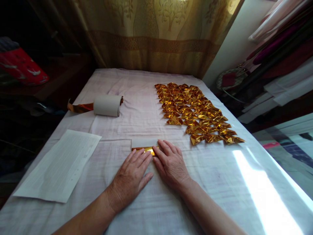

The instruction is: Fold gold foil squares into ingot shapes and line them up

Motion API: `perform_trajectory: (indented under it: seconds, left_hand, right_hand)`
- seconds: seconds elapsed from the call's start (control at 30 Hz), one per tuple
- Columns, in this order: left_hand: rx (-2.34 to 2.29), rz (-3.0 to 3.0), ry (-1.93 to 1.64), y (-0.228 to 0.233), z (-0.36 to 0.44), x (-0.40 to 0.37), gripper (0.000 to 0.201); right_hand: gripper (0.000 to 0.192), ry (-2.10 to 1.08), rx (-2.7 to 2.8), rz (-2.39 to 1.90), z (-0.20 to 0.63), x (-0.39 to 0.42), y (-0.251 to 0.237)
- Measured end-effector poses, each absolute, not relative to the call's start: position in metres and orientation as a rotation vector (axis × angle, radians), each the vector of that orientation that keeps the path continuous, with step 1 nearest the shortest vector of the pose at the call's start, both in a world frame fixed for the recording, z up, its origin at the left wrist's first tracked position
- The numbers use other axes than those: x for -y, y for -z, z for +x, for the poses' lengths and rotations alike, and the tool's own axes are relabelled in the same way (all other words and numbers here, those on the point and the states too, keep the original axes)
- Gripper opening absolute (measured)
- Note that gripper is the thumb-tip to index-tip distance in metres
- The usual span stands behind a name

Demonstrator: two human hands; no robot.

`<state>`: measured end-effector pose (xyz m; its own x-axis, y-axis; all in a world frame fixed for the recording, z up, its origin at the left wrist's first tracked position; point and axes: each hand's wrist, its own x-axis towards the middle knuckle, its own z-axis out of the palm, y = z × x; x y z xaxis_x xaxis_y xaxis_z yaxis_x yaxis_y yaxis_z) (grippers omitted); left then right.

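A small sheet of gold foil paper (144, 143) lies on the cloth in front of me, its pale back up. The near edge is folded over and shows a shiny gold strip. My left hand (130, 174) lies flat with its fingertips on the left and middle of that strip, thumb apart. Flat fingers of my right hand (172, 163) press on the sheet's right end and hide part of it. To the upper right, several rows of folded gold foil pieces (188, 107) stand close together.
At the upper left lies a grey-white roll (106, 105) with a foil tail. A printed paper sheet (58, 166) rests at left on the cloth-covered table (137, 81). A curtain (151, 45) hangs behind; a red container (22, 65) is far left. Clothes (288, 81) hang at right.
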<state>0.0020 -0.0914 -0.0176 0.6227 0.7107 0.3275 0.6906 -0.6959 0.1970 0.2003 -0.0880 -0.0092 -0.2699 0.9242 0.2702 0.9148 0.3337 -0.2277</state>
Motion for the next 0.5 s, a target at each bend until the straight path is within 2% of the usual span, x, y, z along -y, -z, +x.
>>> perform_trajectory:
  seconds: [0.5]
  left_hand:
    - [-1.202, 2.748, -0.609, 0.02, 0.002, 0.09, 0.046]
  right_hand:
    - [0.036, 0.004, 2.294, -1.582, 0.206, 0.108, 0.008]
